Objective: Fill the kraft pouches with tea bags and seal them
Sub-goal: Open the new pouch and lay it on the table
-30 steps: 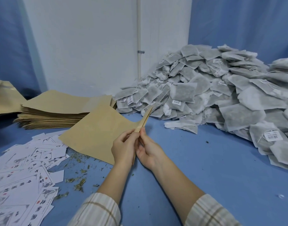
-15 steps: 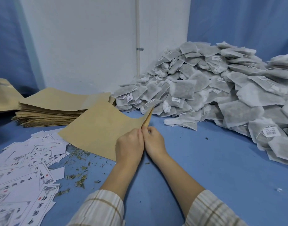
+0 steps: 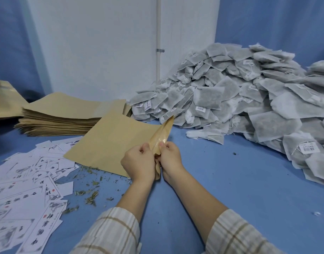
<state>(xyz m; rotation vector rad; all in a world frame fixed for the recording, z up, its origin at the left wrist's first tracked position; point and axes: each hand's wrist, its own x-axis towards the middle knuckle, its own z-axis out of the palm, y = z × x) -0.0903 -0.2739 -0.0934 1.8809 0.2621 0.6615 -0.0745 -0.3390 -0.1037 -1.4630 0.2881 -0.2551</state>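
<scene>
Opening step: left hand (image 3: 138, 162) and right hand (image 3: 169, 158) pinching kraft pouch (image 3: 109, 142) mouth apart, mid-table. Next: grab from tea bags (image 3: 230, 92), right side.

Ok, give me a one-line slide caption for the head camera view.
Both hands, left and right, pull open a kraft pouch beside a heap of tea bags.

Both my forearms reach forward, converging at centre, plaid sleeves pushed back from wrists. My left hand (image 3: 138, 162) knuckles up, fingers curled, thumb and fingertips pinching kraft pouch (image 3: 161, 138) mouth edge. My right hand (image 3: 169, 157) just beside it, nearly touching, pinching opposite edge, thumb on top.
</scene>
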